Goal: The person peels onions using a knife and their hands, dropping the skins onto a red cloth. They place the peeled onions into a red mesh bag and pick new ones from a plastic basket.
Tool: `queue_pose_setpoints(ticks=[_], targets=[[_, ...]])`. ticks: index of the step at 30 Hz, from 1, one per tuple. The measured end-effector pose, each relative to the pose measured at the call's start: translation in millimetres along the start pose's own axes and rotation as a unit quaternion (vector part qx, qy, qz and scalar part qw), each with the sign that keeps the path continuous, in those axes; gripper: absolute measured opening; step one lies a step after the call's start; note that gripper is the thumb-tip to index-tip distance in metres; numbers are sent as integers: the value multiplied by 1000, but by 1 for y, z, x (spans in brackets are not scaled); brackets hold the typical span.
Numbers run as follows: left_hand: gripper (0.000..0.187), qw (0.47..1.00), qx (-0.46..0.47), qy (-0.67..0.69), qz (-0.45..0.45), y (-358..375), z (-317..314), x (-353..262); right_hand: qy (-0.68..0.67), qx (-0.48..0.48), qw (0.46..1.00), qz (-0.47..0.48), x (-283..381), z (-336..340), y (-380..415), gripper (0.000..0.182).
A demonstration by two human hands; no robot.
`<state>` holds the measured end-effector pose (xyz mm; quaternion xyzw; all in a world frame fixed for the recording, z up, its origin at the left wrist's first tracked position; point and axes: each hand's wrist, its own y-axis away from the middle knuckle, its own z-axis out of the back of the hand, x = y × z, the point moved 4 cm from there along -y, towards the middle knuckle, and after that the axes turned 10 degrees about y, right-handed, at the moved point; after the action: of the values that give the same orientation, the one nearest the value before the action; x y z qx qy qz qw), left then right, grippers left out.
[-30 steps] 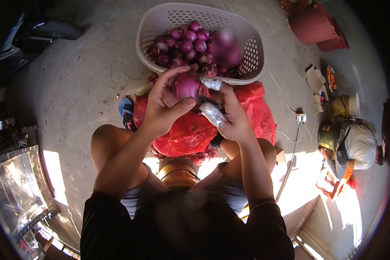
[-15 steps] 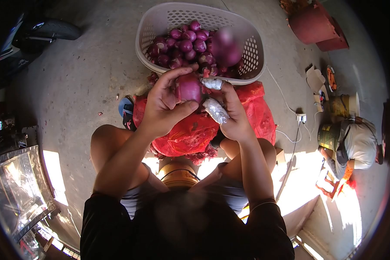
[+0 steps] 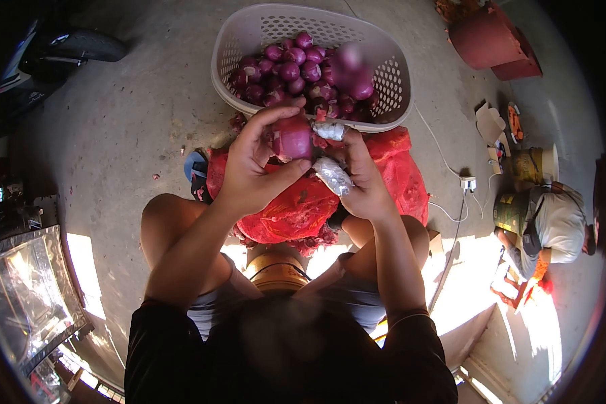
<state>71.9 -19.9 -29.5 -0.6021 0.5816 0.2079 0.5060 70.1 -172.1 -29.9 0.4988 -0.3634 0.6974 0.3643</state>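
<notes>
My left hand (image 3: 252, 158) is wrapped round a red onion (image 3: 291, 140), thumb below and fingers above. On the right hand (image 3: 363, 178), silver tape (image 3: 332, 176) covers the thumb and the tip of the index finger. These taped fingers pinch at the onion's right end, where reddish bits of skin show; whether the skin is loose there is hard to tell. Just beyond my hands stands a grey-white basket (image 3: 223, 64) with many red onions (image 3: 291, 71) in it, partly blurred on its right side. Beneath my hands lies a red mesh sack (image 3: 283, 212).
A yellow bucket (image 3: 276, 271) is between my legs. To the right are a white power cable with a plug (image 3: 467, 182), an open carton (image 3: 490, 124) and another person (image 3: 560, 225) bending down. A motorbike wheel (image 3: 87, 46) is at far left, red tubs (image 3: 485, 37) at upper right.
The onion has turned slightly in my left hand. My right thumb has shifted a little along its right end. The basket and sack look the same.
</notes>
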Motion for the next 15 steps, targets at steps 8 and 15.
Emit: queue_pose_setpoints(ticks=[8, 15], targets=[[61, 1000, -15, 16, -21, 1, -1, 2, 43, -39, 997, 60, -5, -4, -2, 47], [61, 997, -26, 44, -56, 0, -1, -2, -22, -64, 998, -11, -4, -5, -3, 39]])
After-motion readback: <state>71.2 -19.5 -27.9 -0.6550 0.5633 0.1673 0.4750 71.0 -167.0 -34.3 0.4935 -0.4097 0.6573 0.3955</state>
